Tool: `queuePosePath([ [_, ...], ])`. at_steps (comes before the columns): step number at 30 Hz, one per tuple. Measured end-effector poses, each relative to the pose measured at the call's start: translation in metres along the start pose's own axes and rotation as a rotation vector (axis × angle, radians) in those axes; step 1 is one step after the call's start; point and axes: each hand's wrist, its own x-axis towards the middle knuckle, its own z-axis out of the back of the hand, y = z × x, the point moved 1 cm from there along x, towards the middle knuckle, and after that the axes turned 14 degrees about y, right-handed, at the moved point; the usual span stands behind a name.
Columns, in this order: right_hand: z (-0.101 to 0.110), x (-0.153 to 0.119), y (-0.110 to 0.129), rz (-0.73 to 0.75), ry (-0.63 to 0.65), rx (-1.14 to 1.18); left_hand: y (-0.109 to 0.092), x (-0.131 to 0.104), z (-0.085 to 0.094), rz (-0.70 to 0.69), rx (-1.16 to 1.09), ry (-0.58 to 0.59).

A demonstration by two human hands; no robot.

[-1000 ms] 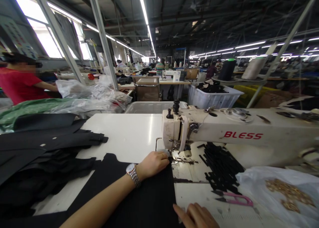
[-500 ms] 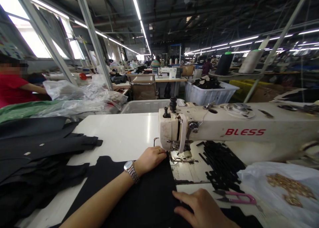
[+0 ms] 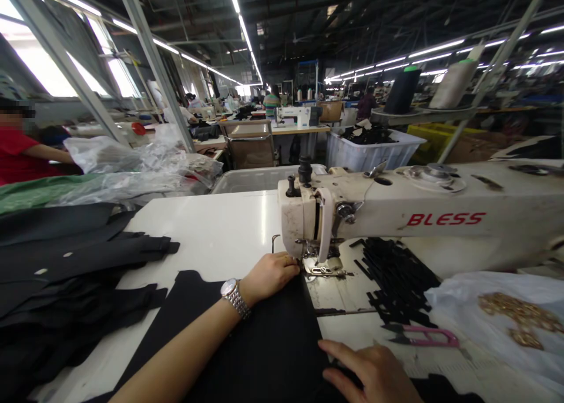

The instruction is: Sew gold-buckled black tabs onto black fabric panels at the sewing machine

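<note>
Looks like lining up an edge: cloth under my left hand, machine just right of it; can't tell if it's pinching. Right hand loose at cloth edge, fingers parted. Next needs edge kept straight.

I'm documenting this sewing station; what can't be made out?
All in the head view:
Black cloth: near end cut off by the bottom edge.
Left hand: its fingers hide the cloth beneath.
Right hand: forearm cut off, same edge.
Sewing machine: far end cut off by right edge.
Gold-coloured pieces: exact shapes too small to tell.
</note>
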Motion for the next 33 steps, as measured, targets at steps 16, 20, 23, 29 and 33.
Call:
queuePosePath([
  [16,-0.001,0.001,0.002,-0.084,0.068,0.031,0.001,0.002,0.004,-0.001,0.030,-0.027],
  [20,0.005,0.007,0.004,-0.108,0.058,0.033,0.008,0.005,0.001,-0.010,0.065,-0.057],
  [23,0.003,0.006,0.004,-0.114,0.057,0.039,0.010,0.006,0.002,-0.019,0.054,-0.031],
  [29,-0.003,0.001,0.003,-0.100,0.047,0.070,0.004,-0.003,0.002,-0.028,-0.016,0.019],
  [33,-0.004,-0.001,0.002,-0.058,0.008,0.081,0.003,-0.008,0.000,-0.057,-0.028,0.018],
])
